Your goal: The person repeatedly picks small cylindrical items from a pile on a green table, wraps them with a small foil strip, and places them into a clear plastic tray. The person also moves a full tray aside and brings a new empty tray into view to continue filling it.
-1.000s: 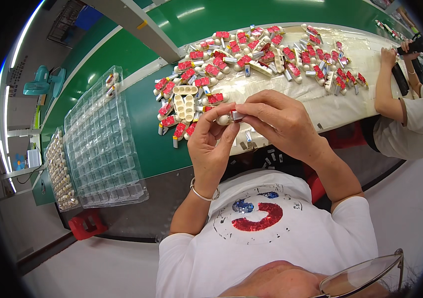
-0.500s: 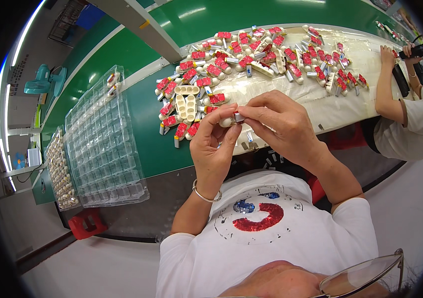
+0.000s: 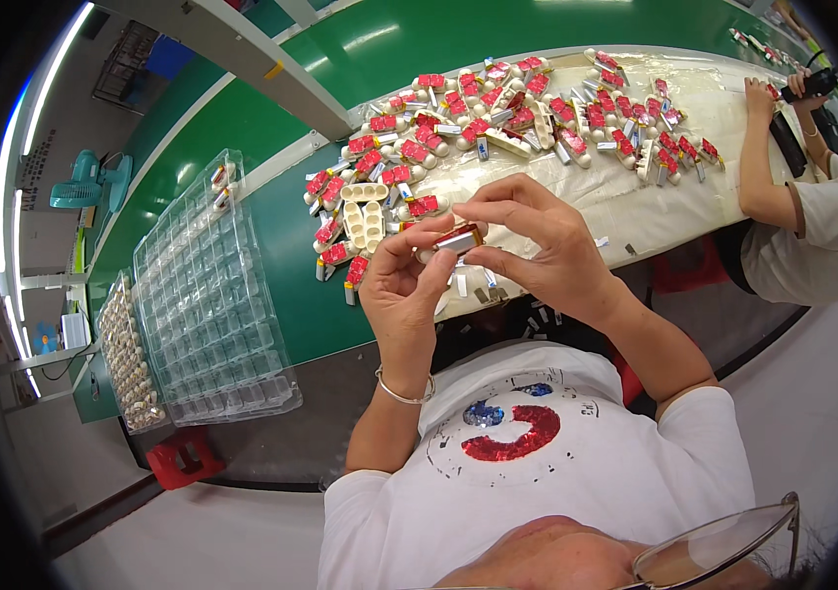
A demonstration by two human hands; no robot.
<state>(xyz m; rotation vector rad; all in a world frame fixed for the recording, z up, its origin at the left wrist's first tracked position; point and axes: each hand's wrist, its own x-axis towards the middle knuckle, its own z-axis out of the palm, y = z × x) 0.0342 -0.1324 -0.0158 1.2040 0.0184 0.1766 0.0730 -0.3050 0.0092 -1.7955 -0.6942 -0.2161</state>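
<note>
Above the near edge of the green table (image 3: 271,295), both hands meet on one small red-and-silver part (image 3: 459,238); the left hand (image 3: 401,285) pinches it from below, fingers closed on it; the right hand (image 3: 537,241) grips its other end from above, fingers likewise clamped; the part lies between the two sets of fingertips, lifted clear of the table. As I judge it, little is done; the clear compartment tray (image 3: 207,305) to the left looks largely unfilled, save a few pieces at its far end; a big heap of red-and-silver parts (image 3: 527,108) waits on the pale sheet (image 3: 635,197) beyond the hands.
</note>
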